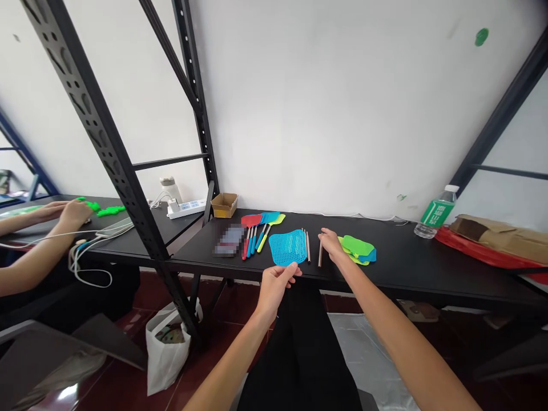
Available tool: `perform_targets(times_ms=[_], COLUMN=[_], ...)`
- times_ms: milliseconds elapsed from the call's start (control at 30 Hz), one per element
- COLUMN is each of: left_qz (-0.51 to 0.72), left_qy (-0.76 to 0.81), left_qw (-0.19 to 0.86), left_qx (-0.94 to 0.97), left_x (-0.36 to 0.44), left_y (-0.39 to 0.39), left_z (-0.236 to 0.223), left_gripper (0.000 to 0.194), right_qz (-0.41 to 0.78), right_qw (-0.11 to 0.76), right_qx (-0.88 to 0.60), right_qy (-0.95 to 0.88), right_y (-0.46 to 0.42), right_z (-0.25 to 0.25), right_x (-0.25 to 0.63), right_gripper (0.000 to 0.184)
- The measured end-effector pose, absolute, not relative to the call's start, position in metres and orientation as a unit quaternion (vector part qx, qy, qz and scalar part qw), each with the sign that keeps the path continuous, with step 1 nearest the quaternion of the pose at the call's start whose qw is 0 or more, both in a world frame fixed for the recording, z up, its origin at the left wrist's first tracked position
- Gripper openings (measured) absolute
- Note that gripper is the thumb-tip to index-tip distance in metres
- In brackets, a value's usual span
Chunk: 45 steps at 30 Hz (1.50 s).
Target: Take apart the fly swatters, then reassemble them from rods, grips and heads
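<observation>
My left hand (278, 285) pinches the near edge of a blue perforated fly swatter head (287, 248) between thumb and fingers. To its right, my right hand (331, 241) has its fingers closed on a thin metal rod (320, 255). Between the two, several similar metal rods (307, 246) lie beside the blue head. Just past my right hand is a small pile of green and blue swatter heads (358, 246). On the left, several fly swatters (254, 238) with red, blue and yellow-green heads and handles lie fanned together.
A blurred-out phone-like object (230, 240) and an open cardboard box (225, 205) are at the left. A water bottle (436, 212) and a larger carton (499, 237) stand right. A metal post (107, 137) separates a neighbouring table, where another person's hands (71, 212) handle green pieces.
</observation>
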<state>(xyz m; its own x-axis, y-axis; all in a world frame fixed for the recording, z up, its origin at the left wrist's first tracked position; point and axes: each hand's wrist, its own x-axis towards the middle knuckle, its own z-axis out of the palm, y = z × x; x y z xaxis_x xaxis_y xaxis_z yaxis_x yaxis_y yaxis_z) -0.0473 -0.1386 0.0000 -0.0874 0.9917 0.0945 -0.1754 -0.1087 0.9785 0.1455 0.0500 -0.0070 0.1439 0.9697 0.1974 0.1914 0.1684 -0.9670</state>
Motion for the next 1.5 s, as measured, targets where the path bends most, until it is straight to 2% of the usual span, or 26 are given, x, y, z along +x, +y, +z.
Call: perform_targets(times_ms=[200, 267, 367, 433, 533, 600, 667, 767, 833, 933, 1033, 1167, 1333, 1433, 1500], left_qz=[0.56, 0.547, 0.524, 0.5, 0.472, 0.464, 0.429, 0.31, 0.23, 0.178, 0.155, 0.109, 0.061, 0.063, 0.092], left_qy=[0.457, 0.457, 0.438, 0.425, 0.457, 0.521, 0.595, 0.7, 0.732, 0.747, 0.753, 0.749, 0.725, 0.714, 0.717], left_qw=[0.494, 0.492, 0.483, 0.469, 0.374, 0.246, 0.107, -0.051, -0.1, -0.131, -0.141, -0.136, -0.114, -0.11, -0.113], left_qx=[0.483, 0.5, 0.548, 0.591, 0.654, 0.673, 0.671, 0.641, 0.633, 0.627, 0.624, 0.639, 0.676, 0.688, 0.682], left_x=[-0.044, -0.04, -0.031, -0.027, -0.036, -0.053, -0.075, -0.104, -0.113, -0.113, -0.107, -0.104, -0.103, -0.096, -0.085], left_y=[-0.141, -0.141, -0.143, -0.143, -0.136, -0.124, -0.108, -0.083, -0.071, -0.059, -0.051, -0.044, -0.045, -0.055, -0.068], left_z=[0.002, -0.001, -0.007, -0.011, -0.007, 0.0, 0.009, 0.016, 0.016, 0.013, 0.015, 0.022, 0.027, 0.03, 0.034], left_gripper=[0.041, 0.041, 0.042, 0.044, 0.044, 0.04, 0.034, 0.031, 0.032, 0.03, 0.03, 0.026, 0.033, 0.037, 0.038], right_qz=[0.366, 0.457, 0.533, 0.529, 0.441, 0.339, 0.255, 0.13, 0.066, 0.021, 0.0, -0.016, 0.001, 0.034, 0.096], right_qw=[0.542, 0.53, 0.422, 0.418, 0.48, 0.505, 0.486, 0.403, 0.353, 0.299, 0.291, 0.343, 0.413, 0.455, 0.488], right_qx=[-0.531, -0.457, -0.389, -0.376, -0.467, -0.547, -0.619, -0.698, -0.736, -0.768, -0.765, -0.739, -0.683, -0.632, -0.588], right_qy=[-0.539, -0.549, -0.622, -0.636, -0.597, -0.575, -0.562, -0.578, -0.574, -0.566, -0.575, -0.58, -0.603, -0.626, -0.638], right_y=[-0.007, -0.042, -0.083, -0.091, -0.071, -0.049, -0.032, -0.022, -0.024, -0.033, -0.041, -0.051, -0.062, -0.066, -0.068], right_z=[0.007, 0.012, 0.014, 0.011, 0.006, 0.004, 0.002, 0.0, -0.001, -0.002, -0.003, 0.0, 0.006, 0.009, 0.011], right_x=[0.147, 0.148, 0.151, 0.159, 0.191, 0.224, 0.255, 0.285, 0.29, 0.287, 0.282, 0.274, 0.253, 0.236, 0.221], right_gripper=[0.036, 0.046, 0.071, 0.081, 0.086, 0.083, 0.076, 0.067, 0.064, 0.052, 0.041, 0.034, 0.029, 0.028, 0.028])
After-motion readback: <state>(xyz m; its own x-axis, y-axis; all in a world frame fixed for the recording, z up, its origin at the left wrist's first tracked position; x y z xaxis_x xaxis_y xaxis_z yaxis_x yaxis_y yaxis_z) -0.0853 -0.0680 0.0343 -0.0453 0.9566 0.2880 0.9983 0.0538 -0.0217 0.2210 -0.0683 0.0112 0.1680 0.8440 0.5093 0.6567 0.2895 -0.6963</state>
